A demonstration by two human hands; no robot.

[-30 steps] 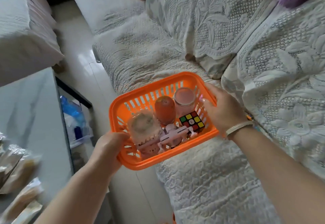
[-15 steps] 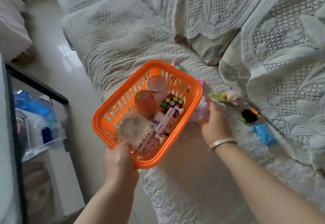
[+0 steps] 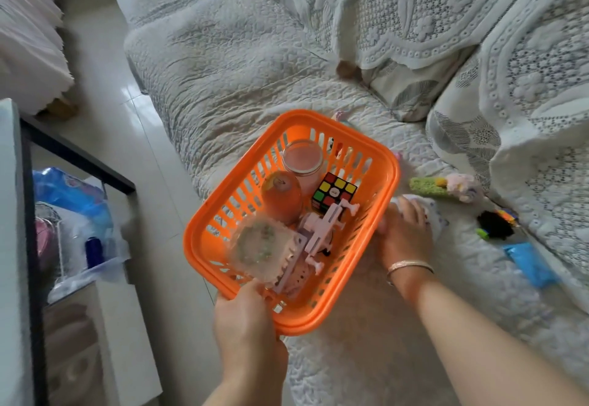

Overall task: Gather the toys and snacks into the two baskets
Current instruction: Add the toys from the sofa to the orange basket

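My left hand (image 3: 247,319) grips the near rim of an orange basket (image 3: 384,201) held over the sofa's front edge. Inside lie a puzzle cube (image 3: 334,192), an orange bottle (image 3: 282,196), a clear jar (image 3: 302,160), a wrapped snack (image 3: 258,246) and a pink plastic toy (image 3: 322,230). My right hand (image 3: 404,233) lies on the seat beside the basket, its fingers curled over a small white dotted toy (image 3: 432,214). Further right on the seat lie a green-and-pink toy (image 3: 443,186), a black toy (image 3: 495,225) and a blue packet (image 3: 530,265).
The sofa (image 3: 239,64) wears a quilted white cover, with lace-draped cushions (image 3: 526,93) at the back and right. A dark-framed table (image 3: 30,214) with bags and a blue bottle (image 3: 93,251) under it stands at the left. Pale tiled floor (image 3: 127,137) runs between them.
The basket has come lower and closer over the seat. My right hand left the basket's rim a second ago and has now closed over the white dotted toy on the seat.
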